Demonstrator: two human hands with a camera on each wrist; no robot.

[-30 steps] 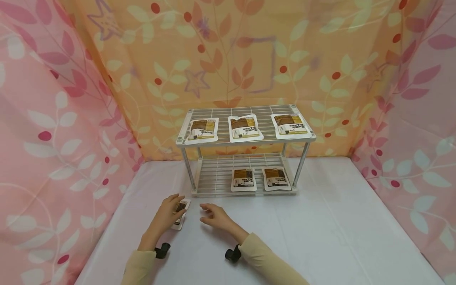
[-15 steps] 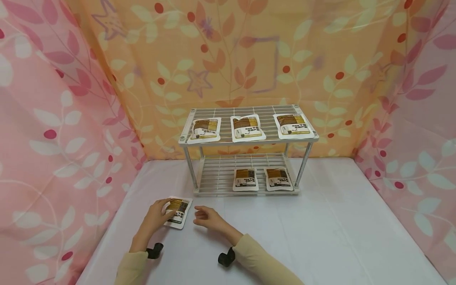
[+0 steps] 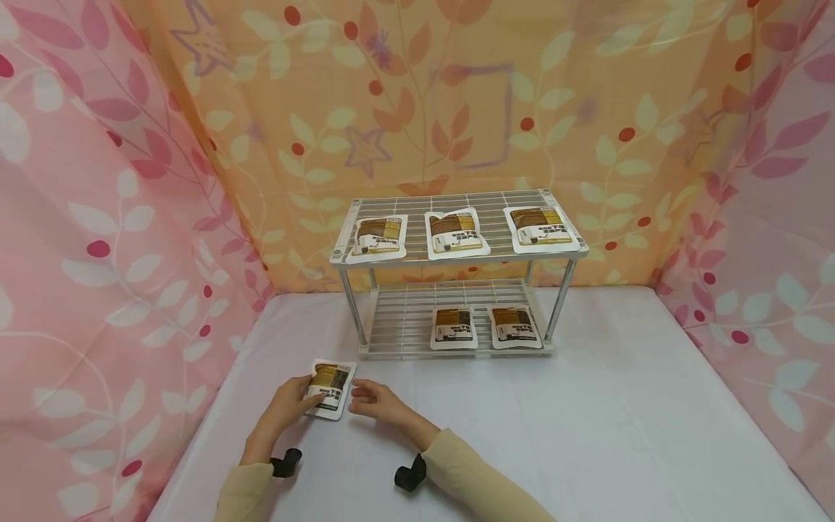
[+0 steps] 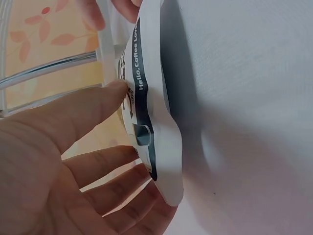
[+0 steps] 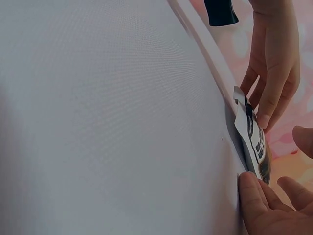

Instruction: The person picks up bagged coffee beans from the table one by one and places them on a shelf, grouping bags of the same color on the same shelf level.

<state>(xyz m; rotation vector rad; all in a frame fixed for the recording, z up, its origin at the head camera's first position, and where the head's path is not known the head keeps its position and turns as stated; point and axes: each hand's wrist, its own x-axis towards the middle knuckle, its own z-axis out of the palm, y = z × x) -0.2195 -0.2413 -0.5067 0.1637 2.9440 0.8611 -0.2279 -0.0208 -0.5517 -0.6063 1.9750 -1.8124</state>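
A white-edged coffee pouch [image 3: 329, 389] with brown and white print lies at the table's front left, printed side up. My left hand [image 3: 285, 407] holds it by its left side. In the left wrist view, the thumb [image 4: 105, 100] lies on the printed face and the other fingers reach along the edge and beneath. "Hello, Coffee Lov" can be read there. My right hand [image 3: 385, 404] is at the pouch's right edge, fingers loosely bent. In the right wrist view its fingertips [image 5: 248, 183] come up to the pouch's edge; whether they touch it I cannot tell.
Behind the hands stands a two-tier wire rack [image 3: 457, 355]. Three similar pouches lie on top, one being the middle pouch [image 3: 457, 233]. Two more, including a lower pouch [image 3: 454, 328], lie on the bottom tier's right half. Patterned cloth [image 3: 391, 94] surrounds the white table [image 3: 620, 406].
My left hand has shifted left and uncovered more of the pouch, then gripped its left side. My right hand has moved slightly left, up to the pouch's right edge.
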